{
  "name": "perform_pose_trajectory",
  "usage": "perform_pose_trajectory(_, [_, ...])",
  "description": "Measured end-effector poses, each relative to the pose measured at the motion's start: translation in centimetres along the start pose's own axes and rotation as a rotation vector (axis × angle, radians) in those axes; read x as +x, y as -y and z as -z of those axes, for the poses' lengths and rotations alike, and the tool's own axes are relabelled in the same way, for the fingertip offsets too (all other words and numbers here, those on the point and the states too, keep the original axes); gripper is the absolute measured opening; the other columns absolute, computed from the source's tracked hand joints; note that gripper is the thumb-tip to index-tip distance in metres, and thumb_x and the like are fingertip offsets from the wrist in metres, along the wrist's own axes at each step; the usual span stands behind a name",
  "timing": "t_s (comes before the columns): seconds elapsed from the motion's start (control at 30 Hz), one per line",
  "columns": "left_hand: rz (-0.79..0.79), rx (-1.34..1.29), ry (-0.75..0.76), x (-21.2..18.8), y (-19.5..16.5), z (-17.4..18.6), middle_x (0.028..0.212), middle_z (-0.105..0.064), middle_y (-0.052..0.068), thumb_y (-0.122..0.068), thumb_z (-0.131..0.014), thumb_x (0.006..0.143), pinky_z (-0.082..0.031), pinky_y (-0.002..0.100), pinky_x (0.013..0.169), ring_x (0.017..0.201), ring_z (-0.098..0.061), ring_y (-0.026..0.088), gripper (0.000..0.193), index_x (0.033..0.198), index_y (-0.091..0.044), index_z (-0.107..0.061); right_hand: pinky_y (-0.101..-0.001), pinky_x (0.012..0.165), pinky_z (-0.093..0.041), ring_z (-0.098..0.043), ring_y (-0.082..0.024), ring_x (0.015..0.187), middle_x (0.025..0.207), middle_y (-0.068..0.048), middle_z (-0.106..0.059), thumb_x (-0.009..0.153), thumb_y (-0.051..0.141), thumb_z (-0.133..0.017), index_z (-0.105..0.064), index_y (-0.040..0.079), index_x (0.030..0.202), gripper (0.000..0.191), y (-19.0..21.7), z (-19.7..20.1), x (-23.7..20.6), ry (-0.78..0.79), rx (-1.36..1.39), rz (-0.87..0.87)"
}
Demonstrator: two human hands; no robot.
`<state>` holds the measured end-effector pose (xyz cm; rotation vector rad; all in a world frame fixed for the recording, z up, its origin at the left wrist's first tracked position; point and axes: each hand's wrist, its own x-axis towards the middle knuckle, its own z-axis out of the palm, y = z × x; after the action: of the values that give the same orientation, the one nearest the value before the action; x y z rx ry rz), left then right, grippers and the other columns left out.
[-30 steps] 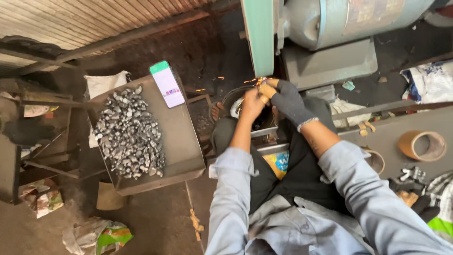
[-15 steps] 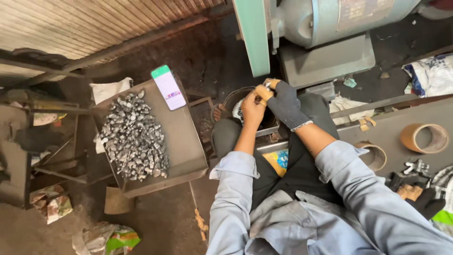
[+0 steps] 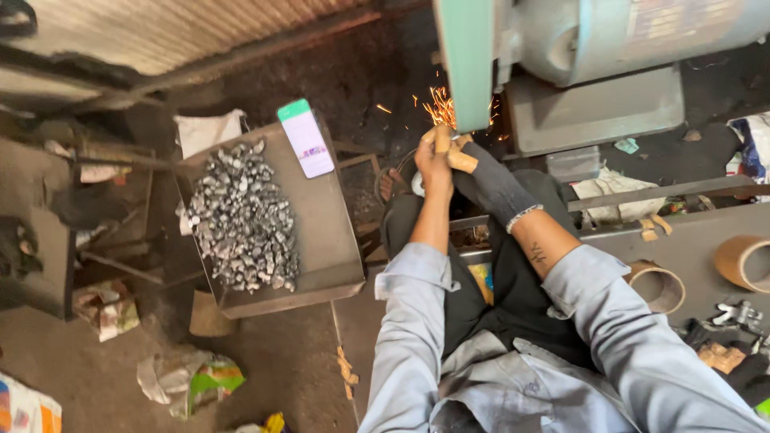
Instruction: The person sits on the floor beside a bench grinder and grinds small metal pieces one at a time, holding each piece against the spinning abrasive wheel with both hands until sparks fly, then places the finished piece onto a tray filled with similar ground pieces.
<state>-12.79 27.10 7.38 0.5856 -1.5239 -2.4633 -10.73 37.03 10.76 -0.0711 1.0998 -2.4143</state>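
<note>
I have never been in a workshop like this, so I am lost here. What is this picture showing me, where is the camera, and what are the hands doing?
The camera sits on the person's head and looks down, so you see their own arms in grey-blue sleeves reaching forward. The left hand is bare; the right hand wears a dark glove with tan wrapped fingertips. Both press something small, too hidden to name, against the big grey and green machine above them. Orange sparks fly where they meet.

To the left stands a metal tray with a heap of small silvery metal pieces and a phone with a lit screen leaning at its far edge. On the right, a grey bench carries tape rolls. Crumpled wrappers lie on the dirt floor.
</note>
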Motion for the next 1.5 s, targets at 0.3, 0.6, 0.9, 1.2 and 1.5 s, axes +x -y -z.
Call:
perform_pose_trajectory(0.3, [-0.519, 0.986, 0.315, -1.1, -8.5, 12.2, 0.122, -0.071, 0.004, -0.033, -0.067, 0.095, -0.055, 0.037, 0.089, 0.108, -0.067, 0.024, 0.019, 0.108, -0.020, -0.071, -0.0465, 0.075, -0.040, -0.050, -0.030, 0.087, 0.110, -0.014, -0.060, 0.100, 0.035, -0.066, -0.058, 0.006, 0.149, 0.057, 2.3, -2.9, -3.1, -0.096, -0.912, -0.435])
perform_pose_trajectory(0.6, [-0.627, 1.998, -0.156, 2.6, -20.0, 33.4, 0.109, -0.068, 0.014, -0.013, -0.063, 0.086, -0.053, 0.046, 0.088, 0.104, -0.065, 0.035, 0.023, 0.107, -0.008, -0.071, -0.0445, 0.103, -0.043, -0.055, -0.039, 0.129, 0.138, -0.026, -0.059, 0.091, 0.051, -0.067, -0.052, 0.002, 0.145, 0.075, -0.8, -4.8, -3.0, 0.279, -1.553, -0.302])
perform_pose_trajectory(0.9, [-0.762, 0.867, -0.013, -10.5, -8.0, 12.1, 0.110, -0.073, 0.011, -0.003, -0.076, 0.089, -0.047, 0.045, 0.117, 0.116, -0.070, 0.027, 0.028, 0.115, -0.012, -0.073, -0.0359, 0.094, -0.054, -0.065, -0.020, 0.106, 0.116, -0.007, -0.069, 0.093, 0.036, -0.073, -0.064, -0.001, 0.126, 0.050, -2.5, -4.8, -5.9, -0.213, -0.080, -0.514])
perform_pose_trajectory(1.2, [0.633, -0.238, 0.672, -15.0, 0.6, 7.1, 0.097, -0.067, 0.010, -0.017, -0.062, 0.108, -0.059, 0.035, 0.080, 0.087, -0.068, 0.022, 0.019, 0.115, 0.001, -0.062, -0.0307, 0.068, -0.044, -0.055, -0.015, 0.080, 0.103, -0.008, -0.065, 0.101, 0.030, -0.069, -0.064, 0.002, 0.131, 0.042, 0.8, 0.9, -13.0, -0.074, 0.103, -0.365])
perform_pose_trajectory(1.5, [0.676, -0.572, 0.465, -3.7, 1.9, 1.1, 0.091, -0.067, -0.004, -0.026, -0.066, 0.107, -0.051, 0.026, 0.063, 0.075, -0.062, 0.010, 0.013, 0.111, -0.014, -0.064, -0.0273, 0.070, -0.053, -0.061, -0.008, 0.079, 0.093, -0.002, -0.068, 0.093, 0.017, -0.078, -0.068, 0.002, 0.109, 0.024, 2.4, 2.8, -2.2, -0.138, -0.355, -0.035])
